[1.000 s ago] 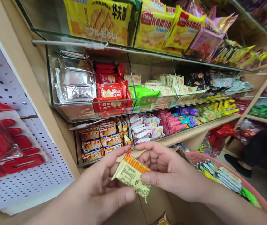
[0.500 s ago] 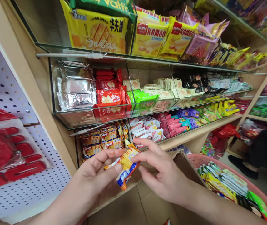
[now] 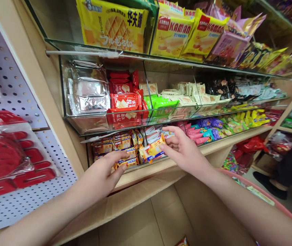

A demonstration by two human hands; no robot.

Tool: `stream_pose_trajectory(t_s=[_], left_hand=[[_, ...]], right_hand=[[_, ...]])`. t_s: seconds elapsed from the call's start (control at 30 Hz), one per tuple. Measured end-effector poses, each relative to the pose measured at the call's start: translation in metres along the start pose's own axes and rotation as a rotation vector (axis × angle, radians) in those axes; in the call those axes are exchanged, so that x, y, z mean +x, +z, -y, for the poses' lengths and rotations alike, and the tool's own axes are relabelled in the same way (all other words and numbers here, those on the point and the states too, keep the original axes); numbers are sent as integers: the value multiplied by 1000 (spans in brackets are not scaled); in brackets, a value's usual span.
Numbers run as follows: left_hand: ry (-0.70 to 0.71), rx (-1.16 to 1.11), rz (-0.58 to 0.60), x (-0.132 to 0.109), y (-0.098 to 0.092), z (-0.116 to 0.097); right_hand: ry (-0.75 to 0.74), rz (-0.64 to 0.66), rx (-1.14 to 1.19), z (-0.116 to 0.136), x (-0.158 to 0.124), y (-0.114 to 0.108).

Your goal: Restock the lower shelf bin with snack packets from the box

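Note:
My right hand point(image 3: 184, 150) pinches a small yellow and orange snack packet point(image 3: 154, 149) by its end, at the front edge of the lowest glass bin. My left hand point(image 3: 102, 174) rests its fingertips on an orange packet point(image 3: 127, 162) at the front of the stack of orange snack packets point(image 3: 115, 145) in the same bin's left compartment. The held packet hangs just right of that stack, near the glass divider. White and red packets point(image 3: 154, 131) fill the compartment behind it.
Glass shelves above hold silver packs point(image 3: 86, 92), red packs point(image 3: 122, 102), green packs point(image 3: 161, 104) and big yellow bags point(image 3: 115, 24). A pegboard point(image 3: 10, 191) with red packaged goods hangs left. An open cardboard box point(image 3: 158, 212) sits below; a pink basket rim point(image 3: 268, 205) lies lower right.
Both hands moved up and forward from in front of my body to the lowest bin. The packet passed into my right hand alone, and my left hand went to the orange stack.

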State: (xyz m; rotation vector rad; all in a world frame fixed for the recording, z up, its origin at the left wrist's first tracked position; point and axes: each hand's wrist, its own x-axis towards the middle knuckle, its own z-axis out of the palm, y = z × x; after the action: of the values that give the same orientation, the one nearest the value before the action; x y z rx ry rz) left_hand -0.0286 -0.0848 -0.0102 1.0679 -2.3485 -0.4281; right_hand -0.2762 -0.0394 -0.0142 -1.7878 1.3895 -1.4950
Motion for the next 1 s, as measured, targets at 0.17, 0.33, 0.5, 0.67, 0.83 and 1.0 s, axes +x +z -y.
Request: stream_pose_trajectory(t_s=[0.17,0.33,0.5,0.67,0.83,1.0], left_hand=[[56,550,170,29,5,18],[98,779,238,35,15,25],[102,836,253,30,17,31],[106,845,261,31,16,31],[117,838,265,31,14,31],[114,850,265,29,14,33]], right_hand=[[-80,109,-567,2,30,16],[-103,208,-830,4,42,43],[-109,241,-896,2,46,54],[-65,319,-969,4,47,58],[-48,326,-984,9,48,67],[-43,411,-1031,3,53,75]])
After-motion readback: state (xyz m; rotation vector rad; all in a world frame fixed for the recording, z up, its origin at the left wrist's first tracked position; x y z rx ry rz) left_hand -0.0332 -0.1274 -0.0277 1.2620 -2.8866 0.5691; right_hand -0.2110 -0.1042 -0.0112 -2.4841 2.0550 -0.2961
